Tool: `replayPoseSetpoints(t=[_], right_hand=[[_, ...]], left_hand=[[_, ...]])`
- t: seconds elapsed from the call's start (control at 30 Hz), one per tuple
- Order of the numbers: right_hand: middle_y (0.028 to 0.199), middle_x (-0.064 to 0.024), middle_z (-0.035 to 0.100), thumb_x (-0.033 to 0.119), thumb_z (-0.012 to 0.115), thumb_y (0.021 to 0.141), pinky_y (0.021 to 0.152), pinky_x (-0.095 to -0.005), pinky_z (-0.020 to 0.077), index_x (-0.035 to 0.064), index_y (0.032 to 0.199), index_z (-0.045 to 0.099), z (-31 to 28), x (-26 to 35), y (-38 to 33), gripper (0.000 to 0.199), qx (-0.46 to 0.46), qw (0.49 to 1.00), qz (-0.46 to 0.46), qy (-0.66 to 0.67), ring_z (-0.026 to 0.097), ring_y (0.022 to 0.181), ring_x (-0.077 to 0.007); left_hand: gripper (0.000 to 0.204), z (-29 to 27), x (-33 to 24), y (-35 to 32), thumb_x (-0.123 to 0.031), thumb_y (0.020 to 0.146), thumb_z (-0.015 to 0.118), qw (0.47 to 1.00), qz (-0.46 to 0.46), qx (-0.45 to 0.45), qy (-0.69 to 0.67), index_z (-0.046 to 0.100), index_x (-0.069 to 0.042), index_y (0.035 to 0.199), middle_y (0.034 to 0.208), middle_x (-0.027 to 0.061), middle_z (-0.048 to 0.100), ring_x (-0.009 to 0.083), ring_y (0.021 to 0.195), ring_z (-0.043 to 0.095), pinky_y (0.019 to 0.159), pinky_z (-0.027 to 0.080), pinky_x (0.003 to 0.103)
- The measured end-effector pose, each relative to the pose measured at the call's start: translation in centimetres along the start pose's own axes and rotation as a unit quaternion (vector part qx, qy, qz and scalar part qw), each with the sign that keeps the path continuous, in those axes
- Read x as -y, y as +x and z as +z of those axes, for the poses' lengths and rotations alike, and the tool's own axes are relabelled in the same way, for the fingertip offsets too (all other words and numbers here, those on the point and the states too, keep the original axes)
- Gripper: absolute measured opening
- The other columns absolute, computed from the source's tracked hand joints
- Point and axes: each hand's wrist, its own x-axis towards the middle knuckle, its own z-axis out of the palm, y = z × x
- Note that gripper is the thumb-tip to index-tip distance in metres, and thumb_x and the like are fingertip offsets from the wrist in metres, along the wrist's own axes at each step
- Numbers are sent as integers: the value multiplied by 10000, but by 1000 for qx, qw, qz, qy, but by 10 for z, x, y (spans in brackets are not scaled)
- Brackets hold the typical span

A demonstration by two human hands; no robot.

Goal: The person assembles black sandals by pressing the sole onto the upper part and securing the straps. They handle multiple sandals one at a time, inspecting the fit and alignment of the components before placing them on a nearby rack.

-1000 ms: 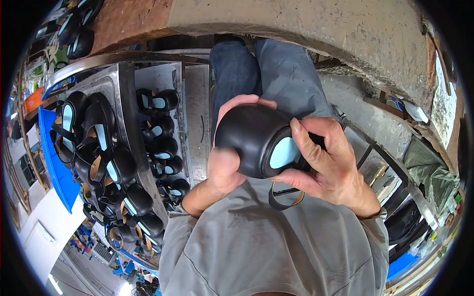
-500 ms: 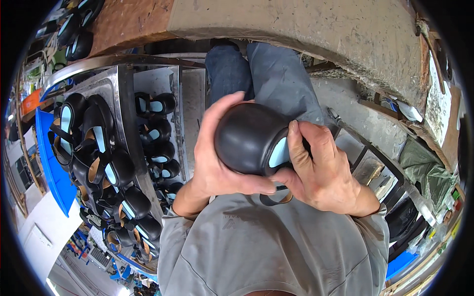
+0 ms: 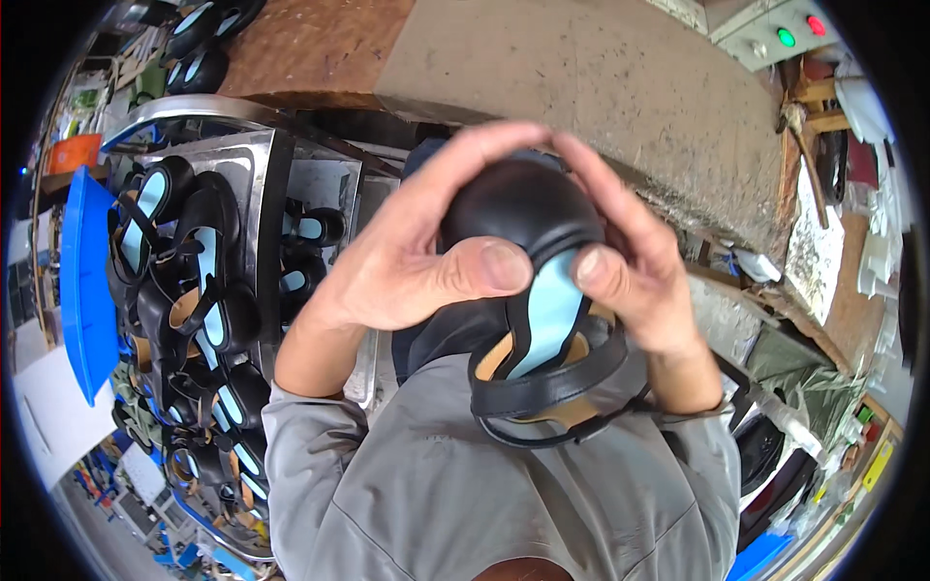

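Between my two hands is a black shoe (image 3: 523,205) with a rounded closed toe, a pale blue insole and a tan-lined ankle strap. Its toe points away from me, and the strap end hangs close to my chest. My left hand (image 3: 417,242) wraps the left side of the toe, thumb pressed near the topline. On the other side my right hand (image 3: 635,261) curls round the toe, its thumb beside the insole opening. The fingertips of both hands come close together over the toe's far end. The shoe's underside is hidden.
To my left, a metal rack (image 3: 262,223) carries several similar black shoes (image 3: 208,252), more on a lower level. A blue bin (image 3: 85,290) stands beyond it. Ahead runs a worn workbench (image 3: 542,68), with a control box (image 3: 775,34) bearing green and red lights at far right.
The shoe has turned so its insole and strap now face me. My right hand has shifted from pinching the topline to cupping the toe's right side. The view has tilted up.
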Motion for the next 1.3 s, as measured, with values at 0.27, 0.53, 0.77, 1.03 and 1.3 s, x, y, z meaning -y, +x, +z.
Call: replayPoseSetpoints(t=[0.27, 0.53, 0.77, 1.03, 1.3], right_hand=[[1144, -89, 532, 218, 601, 928, 943, -271, 371, 30, 1338, 473, 4, -19, -17, 469, -37, 992, -29, -116, 496, 1069, -158], [1172, -125, 544, 221, 621, 913, 930, -298, 394, 7, 1308, 489, 8, -31, -12, 468, -41, 987, -54, -149, 514, 1042, -197], [1076, -76, 553, 317, 611, 917, 853, -280, 433, 19, 1357, 456, 5, -40, 4, 554, 0, 994, -37, -102, 513, 1000, -164], [1428, -121, 332, 522, 511, 921, 1087, -326, 261, 17, 1478, 128, 19, -70, 6, 844, 120, 975, -11, 185, 315, 1321, -208], [1379, -126, 369, 297, 724, 834, 1064, -340, 308, 5, 1450, 173, 21, -67, -6, 877, 83, 971, 18, 226, 372, 1275, -211]], left_hand=[[686, 25, 23, -30, -338, 883, 638, 998, 18, -52, -15, 319, -8, 1392, 1289, 129, 434, 208, 1179, 451, 1011, 344, 321], [863, 36, 60, -45, -397, 845, 677, 986, 114, -122, 3, 203, 37, 1420, 1352, 166, 360, 233, 1242, 404, 1044, 317, 341], [624, 1, 24, -36, -221, 762, 747, 961, 97, -105, 237, 497, -12, 1294, 1277, 197, 440, 297, 1186, 457, 1015, 355, 362], [558, 1, 19, -38, -337, 779, 731, 945, 194, -44, 258, 530, -48, 1212, 1327, 291, 434, 380, 1211, 468, 1027, 354, 454], [518, 10, 27, -40, -401, 782, 724, 916, 220, -59, 329, 541, -128, 1184, 1283, 255, 457, 420, 1172, 490, 970, 415, 505]])
